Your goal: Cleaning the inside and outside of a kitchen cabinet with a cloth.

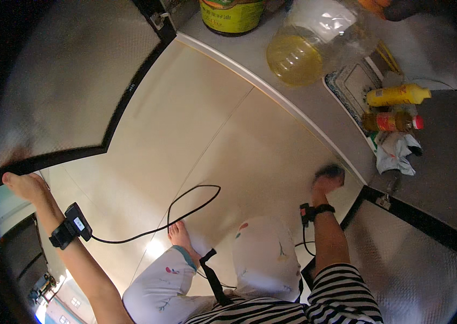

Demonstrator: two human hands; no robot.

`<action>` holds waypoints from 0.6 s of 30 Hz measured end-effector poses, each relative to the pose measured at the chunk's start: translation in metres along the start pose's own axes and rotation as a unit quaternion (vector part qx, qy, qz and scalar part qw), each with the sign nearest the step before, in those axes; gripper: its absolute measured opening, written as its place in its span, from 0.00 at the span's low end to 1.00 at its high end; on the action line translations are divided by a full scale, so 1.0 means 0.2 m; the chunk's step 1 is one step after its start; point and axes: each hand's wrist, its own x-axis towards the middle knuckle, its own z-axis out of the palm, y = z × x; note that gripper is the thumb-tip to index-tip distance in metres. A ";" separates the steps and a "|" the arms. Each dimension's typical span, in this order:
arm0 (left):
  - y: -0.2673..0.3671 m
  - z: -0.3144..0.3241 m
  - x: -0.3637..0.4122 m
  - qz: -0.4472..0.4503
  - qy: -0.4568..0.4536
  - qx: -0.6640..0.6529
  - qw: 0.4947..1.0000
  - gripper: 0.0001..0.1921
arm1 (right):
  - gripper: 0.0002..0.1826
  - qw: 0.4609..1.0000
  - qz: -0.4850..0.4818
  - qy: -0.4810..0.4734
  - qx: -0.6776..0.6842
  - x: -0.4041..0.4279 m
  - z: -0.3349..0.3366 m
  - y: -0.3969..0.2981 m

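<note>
My left hand [27,187] is at the lower corner of an open cabinet door [78,81] with a black frame and textured panel, at the far left. Its thumb shows at the frame; the other fingers are mostly hidden. My right hand [326,184] is blurred, low in front of the cabinet's edge at the right. A dark object [329,173], too blurred to name, is in its fingers. Both wrists wear black strapped devices with cables.
A second textured door [406,259] stands open at the right. The cabinet holds a green-labelled container [232,16], a large clear bottle of yellow liquid [296,60], a patterned tray [348,97], a yellow bottle [396,96], a red-capped bottle [390,121] and a crumpled packet [396,156]. A black cable [131,239] loops above the floor.
</note>
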 end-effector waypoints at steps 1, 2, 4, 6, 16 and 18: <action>-0.02 0.02 -0.01 -0.044 0.017 -0.073 0.996 0.22 | 0.23 0.996 -0.081 -0.032 0.003 0.03 0.12 -0.03; -0.04 0.05 -0.03 -0.089 0.032 -0.146 0.985 0.21 | 0.26 0.985 -0.162 -0.064 0.004 0.03 0.25 -0.06; -0.13 0.01 0.03 -0.055 0.009 -0.119 0.991 0.21 | 0.29 0.905 -0.393 -0.052 -0.152 -0.25 0.54 -0.36; -0.32 -0.22 0.19 -0.019 -0.022 -0.015 0.999 0.20 | 0.25 0.843 -0.462 -0.271 -0.051 -0.76 0.66 -0.76; -0.03 -0.04 -0.01 -0.083 0.130 -0.086 0.984 0.28 | 0.24 0.764 -0.355 -0.416 0.343 -0.84 0.66 -0.93; 0.09 -0.04 -0.07 -0.163 0.097 -0.034 0.981 0.29 | 0.24 0.901 -0.397 -0.160 0.073 -0.46 0.49 -0.68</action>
